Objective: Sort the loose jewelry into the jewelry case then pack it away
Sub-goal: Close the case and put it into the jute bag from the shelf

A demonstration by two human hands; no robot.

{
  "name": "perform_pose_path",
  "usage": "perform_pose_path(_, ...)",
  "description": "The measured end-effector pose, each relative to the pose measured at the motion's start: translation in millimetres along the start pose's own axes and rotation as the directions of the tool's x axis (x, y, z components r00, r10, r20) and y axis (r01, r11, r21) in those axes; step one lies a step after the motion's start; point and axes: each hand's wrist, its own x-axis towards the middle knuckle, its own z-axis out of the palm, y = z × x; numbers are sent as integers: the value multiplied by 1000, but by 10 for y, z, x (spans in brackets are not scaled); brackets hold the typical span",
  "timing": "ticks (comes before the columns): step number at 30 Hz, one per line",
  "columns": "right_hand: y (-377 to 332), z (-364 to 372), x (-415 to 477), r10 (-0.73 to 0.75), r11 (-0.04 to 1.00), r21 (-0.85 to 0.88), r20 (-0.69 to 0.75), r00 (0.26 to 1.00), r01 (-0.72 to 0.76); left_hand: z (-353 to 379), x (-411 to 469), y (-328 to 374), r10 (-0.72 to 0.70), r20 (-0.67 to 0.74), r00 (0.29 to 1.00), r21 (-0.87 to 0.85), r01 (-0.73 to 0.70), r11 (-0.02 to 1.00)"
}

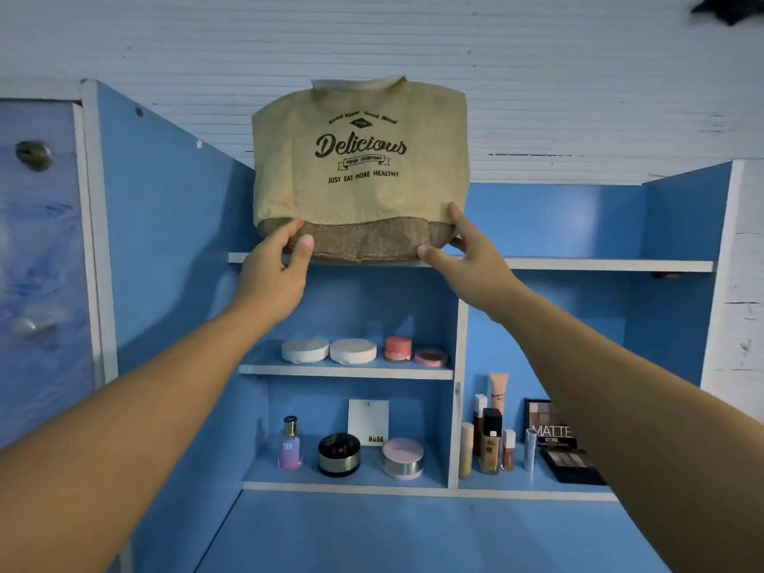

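Bag (359, 167) stands on top shelf (599, 264), at front edge. L hand (275, 262) & R hand (467, 254) each grasp a lower corner. Hold low & level, as soft sides likely sag. Jewelry, case not visible.

A burlap bag (359, 192) printed "Delicious" sits on the top shelf (599, 265) of a blue shelf unit (578, 225), above a middle shelf (343, 372) holding two white compacts (305, 350), a pink jar (398, 348) and a pink compact (430, 357), and a bottom shelf (413, 488) lined with a perfume bottle (290, 444), jars (339, 453), tubes (466, 448) and eyeshadow palettes (566, 461).
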Motion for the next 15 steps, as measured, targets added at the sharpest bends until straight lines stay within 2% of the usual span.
perform_pose_path(2,-12,-92,-152,-16,999,50,-30,999,18,48,-129,96,9,-127,992,-140,-27,990)
perform_pose_path(4,1,-165,-325,-34,996,85,-58,998,39,63,-232,246,-68,-183,981,-318,7,948)
perform_pose_path(8,40,-302,-649,-80,992,78,-171,982,95,12,-383,457,-144,-64,987,-396,107,912)
perform_pose_path(10,40,-385,-817,-94,993,45,-202,975,105,-48,-459,505,-142,10,990,-367,136,920)
perform_pose_path(12,64,-470,-999,-105,995,-21,-198,975,103,-122,-544,509,-124,70,990,-262,138,955)
perform_pose_path(15,175,-574,-1267,-72,996,-65,-174,982,61,-178,-747,470,-43,90,995,-85,51,995)
